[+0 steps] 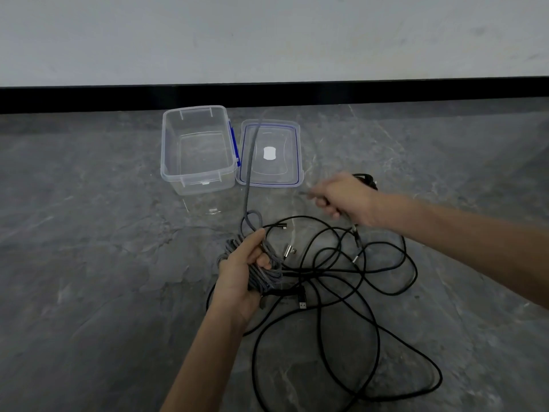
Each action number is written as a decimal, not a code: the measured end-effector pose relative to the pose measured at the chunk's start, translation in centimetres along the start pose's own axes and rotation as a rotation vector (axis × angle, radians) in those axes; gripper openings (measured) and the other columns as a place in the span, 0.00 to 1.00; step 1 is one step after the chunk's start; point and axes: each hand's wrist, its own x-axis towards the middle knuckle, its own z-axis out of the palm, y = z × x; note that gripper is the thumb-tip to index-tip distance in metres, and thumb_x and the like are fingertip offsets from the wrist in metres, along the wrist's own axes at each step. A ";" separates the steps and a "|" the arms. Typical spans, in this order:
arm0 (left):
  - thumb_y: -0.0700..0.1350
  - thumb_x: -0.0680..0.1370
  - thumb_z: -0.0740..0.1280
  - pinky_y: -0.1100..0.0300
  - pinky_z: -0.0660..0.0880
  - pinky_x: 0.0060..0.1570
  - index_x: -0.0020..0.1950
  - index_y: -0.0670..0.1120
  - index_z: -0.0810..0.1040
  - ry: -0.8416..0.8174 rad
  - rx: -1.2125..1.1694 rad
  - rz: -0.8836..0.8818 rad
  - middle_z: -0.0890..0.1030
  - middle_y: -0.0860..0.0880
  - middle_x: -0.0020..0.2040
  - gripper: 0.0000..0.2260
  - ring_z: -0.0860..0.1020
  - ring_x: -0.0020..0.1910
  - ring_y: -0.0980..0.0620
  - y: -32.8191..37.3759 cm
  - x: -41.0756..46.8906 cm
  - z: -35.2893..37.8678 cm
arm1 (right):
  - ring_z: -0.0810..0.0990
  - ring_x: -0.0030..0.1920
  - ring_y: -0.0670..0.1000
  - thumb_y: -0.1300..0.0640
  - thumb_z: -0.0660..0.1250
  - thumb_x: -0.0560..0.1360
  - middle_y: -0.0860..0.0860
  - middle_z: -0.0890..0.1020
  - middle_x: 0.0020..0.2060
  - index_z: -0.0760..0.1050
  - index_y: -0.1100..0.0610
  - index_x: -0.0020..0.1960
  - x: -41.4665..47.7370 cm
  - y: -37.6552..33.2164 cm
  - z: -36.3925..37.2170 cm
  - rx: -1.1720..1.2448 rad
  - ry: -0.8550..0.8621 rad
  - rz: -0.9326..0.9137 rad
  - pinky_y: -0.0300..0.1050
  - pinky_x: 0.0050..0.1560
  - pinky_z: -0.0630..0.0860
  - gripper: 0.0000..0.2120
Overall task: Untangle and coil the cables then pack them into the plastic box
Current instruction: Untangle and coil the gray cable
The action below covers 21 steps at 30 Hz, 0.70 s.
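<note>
LOOSE ENDS: Your left hand (242, 281) clamps a coil of grey braided cable (274, 275). Its free strand arches to your blurred right hand (346, 200), whose fingers curl round it. Tangled black cables (326, 273) sprawl across the grey stone floor (104, 263). Beyond stands the clear plastic box (202, 185), open, with its blue-sealed lid (285, 138) alongside.

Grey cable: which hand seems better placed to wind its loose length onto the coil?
Probably the right hand: it is free of the coil and seems to pinch the far end of the grey cable, though blurred. The left hand grips the coil, so it can only hold steady.
</note>
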 end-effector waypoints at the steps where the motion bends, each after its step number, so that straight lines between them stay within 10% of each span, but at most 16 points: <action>1: 0.40 0.78 0.66 0.67 0.68 0.24 0.27 0.49 0.66 -0.004 0.028 0.014 0.61 0.55 0.22 0.20 0.64 0.20 0.59 0.0 0.0 0.1 | 0.64 0.21 0.45 0.59 0.62 0.79 0.51 0.71 0.27 0.74 0.59 0.43 -0.3 0.6 0.3 -0.132 0.008 -0.018 0.35 0.19 0.61 0.07; 5: 0.39 0.76 0.68 0.67 0.68 0.23 0.25 0.49 0.69 -0.020 0.150 0.079 0.63 0.54 0.22 0.20 0.65 0.20 0.58 -0.2 -0.2 0.3 | 0.71 0.26 0.45 0.60 0.62 0.79 0.51 0.77 0.32 0.75 0.60 0.51 -1.4 1.2 1.0 -0.373 -0.107 -0.080 0.35 0.24 0.69 0.05; 9: 0.43 0.70 0.71 0.66 0.68 0.25 0.26 0.49 0.67 -0.105 0.159 0.082 0.62 0.54 0.23 0.17 0.64 0.22 0.57 -0.4 -0.4 0.5 | 0.79 0.52 0.52 0.57 0.64 0.78 0.54 0.81 0.52 0.77 0.61 0.59 -1.7 1.1 1.6 -0.780 -0.036 -0.209 0.39 0.50 0.73 0.13; 15: 0.44 0.67 0.70 0.66 0.64 0.25 0.28 0.49 0.65 -0.175 0.119 0.050 0.60 0.55 0.22 0.15 0.62 0.22 0.58 -0.6 -0.7 1.4 | 0.78 0.60 0.47 0.69 0.60 0.79 0.53 0.80 0.60 0.71 0.61 0.67 -2.9 0.1 3.3 0.011 -0.386 -0.298 0.34 0.61 0.73 0.18; 21: 0.41 0.72 0.66 0.67 0.63 0.24 0.23 0.51 0.65 -0.172 0.060 0.041 0.59 0.55 0.20 0.19 0.61 0.20 0.59 -0.8 -1.4 2.4 | 0.83 0.46 0.52 0.66 0.68 0.76 0.56 0.84 0.44 0.79 0.63 0.49 -2.2 0.6 3.9 -0.158 -0.146 -0.509 0.43 0.51 0.80 0.03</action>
